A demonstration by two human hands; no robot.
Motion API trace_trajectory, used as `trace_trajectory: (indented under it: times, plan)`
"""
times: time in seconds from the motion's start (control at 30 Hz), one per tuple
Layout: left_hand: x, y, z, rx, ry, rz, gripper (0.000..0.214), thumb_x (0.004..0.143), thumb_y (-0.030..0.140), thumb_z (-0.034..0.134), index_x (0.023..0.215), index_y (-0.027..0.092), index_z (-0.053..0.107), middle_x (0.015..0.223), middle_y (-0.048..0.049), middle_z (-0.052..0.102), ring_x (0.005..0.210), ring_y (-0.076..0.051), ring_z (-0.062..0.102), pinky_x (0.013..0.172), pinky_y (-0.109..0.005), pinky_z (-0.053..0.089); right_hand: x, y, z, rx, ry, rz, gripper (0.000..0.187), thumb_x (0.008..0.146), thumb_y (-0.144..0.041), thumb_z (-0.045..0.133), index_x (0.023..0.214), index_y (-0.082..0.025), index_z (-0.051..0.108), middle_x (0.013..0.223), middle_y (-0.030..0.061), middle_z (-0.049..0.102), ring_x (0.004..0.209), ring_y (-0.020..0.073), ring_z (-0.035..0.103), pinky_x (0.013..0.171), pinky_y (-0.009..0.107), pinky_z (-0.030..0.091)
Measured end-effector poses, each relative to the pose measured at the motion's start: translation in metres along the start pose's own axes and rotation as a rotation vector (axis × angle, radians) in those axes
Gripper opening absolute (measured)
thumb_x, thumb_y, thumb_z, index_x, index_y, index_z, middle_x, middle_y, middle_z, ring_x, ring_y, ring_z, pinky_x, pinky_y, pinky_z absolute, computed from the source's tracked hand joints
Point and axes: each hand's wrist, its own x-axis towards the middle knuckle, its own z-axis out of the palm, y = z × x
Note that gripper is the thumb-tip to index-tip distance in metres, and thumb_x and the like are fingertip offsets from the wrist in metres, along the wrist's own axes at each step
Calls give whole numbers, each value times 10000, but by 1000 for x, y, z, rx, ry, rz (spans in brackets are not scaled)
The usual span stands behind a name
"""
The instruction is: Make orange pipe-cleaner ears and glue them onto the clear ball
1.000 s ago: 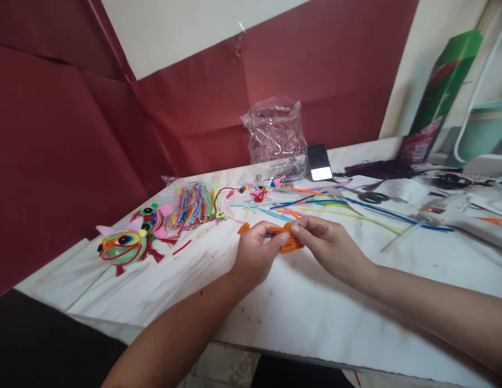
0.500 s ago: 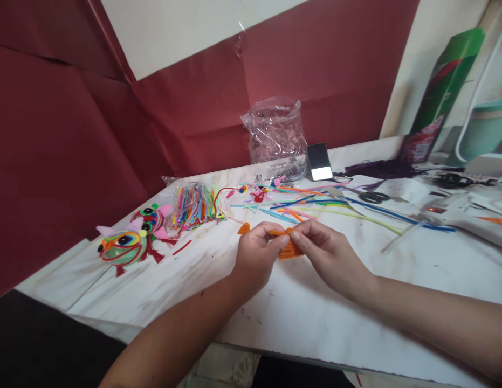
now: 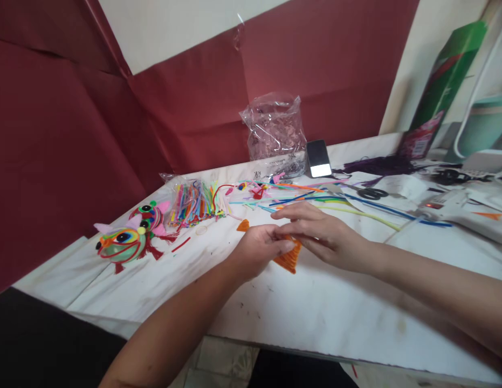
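Between the thumb and fingers of my left hand (image 3: 254, 250) is a flat orange piece of pipe cleaners (image 3: 289, 261), laid in ridged rows, its lower corner pointing down. My right hand (image 3: 335, 238) reaches over it from the right, fingers stretched out across the left fingertips and the top of the piece. Part of the piece is hidden behind both hands. A smaller orange pipe-cleaner piece (image 3: 243, 225) lies on the table just beyond my left hand. Loose coloured pipe cleaners (image 3: 364, 214) are spread behind the right hand.
Two decorated animal figures (image 3: 123, 245) stand at the left, near a bag of pipe cleaners (image 3: 196, 205). Farther back are a clear plastic bag (image 3: 275, 132) and a phone (image 3: 318, 158). Scissors (image 3: 372, 193), a glue gun (image 3: 461, 211) and a green can (image 3: 440, 91) occupy the right.
The orange piece has turned so a corner points down. My right hand has gone from a pinch to stretched fingers over the left hand, which still grips the piece.
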Motion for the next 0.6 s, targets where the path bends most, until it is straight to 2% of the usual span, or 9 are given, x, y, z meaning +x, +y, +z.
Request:
trace_trajectory:
  times: [0.1,0.23,0.43,0.53,0.6]
  plan:
    - [1,-1,-2,-17,27,-3,268,611,317,735,722,118,594,654,-4,591,610,-107,546,610,-255,406,2,4,-4,-19,-47,-28,197,866,-153,433,946,-225,598,985,87,624,947,186,554,809,360,453]
    - [2,-3,-4,-41,100,53,248,612,306,734,661,129,567,605,18,566,556,-84,508,580,-240,395,0,6,-3,-60,-15,53,151,867,-191,432,830,-213,576,784,63,612,773,173,555,693,323,463]
    - [-1,-2,0,49,285,253,164,671,290,671,710,155,587,669,9,560,625,-100,502,615,-246,405,0,-8,3,60,68,349,133,817,-231,494,698,-211,548,678,22,590,626,143,534,593,279,436]
    - [-4,1,4,180,367,388,79,705,226,624,684,167,576,726,-6,556,718,-121,510,696,-262,416,1,-17,6,210,93,525,150,805,-279,511,696,-204,582,701,23,610,654,152,554,619,286,448]
    - [-5,3,5,251,383,471,56,728,193,593,681,174,568,737,-7,548,744,-128,509,732,-273,416,1,-22,8,307,105,583,145,797,-305,526,741,-199,608,756,33,623,696,162,570,648,293,459]
